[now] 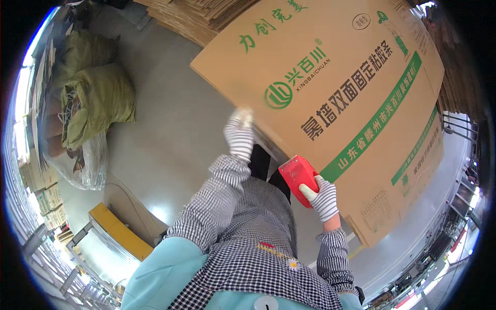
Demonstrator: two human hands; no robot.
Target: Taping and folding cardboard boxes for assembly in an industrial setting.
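A stack of flat brown cardboard cartons (248, 77) with green and black print lies in front of me, reaching to the right. My right hand (324, 199), in a white and grey striped glove, is closed round a red tape dispenser (298, 178). The dispenser is beside the stack's near edge; whether it touches the cardboard I cannot tell. My left hand (239, 133), gloved alike, is raised by the stack's left edge. Motion smears its fingers, and nothing can be made out in them.
More stacked cardboard (191, 18) stands behind the cartons. Stuffed olive-green sacks (101, 98) and a clear plastic bag (92, 168) sit on the grey floor at the far left. Nearer on the left is a yellow-topped metal frame (120, 232). Metal racks (457, 126) stand at the right.
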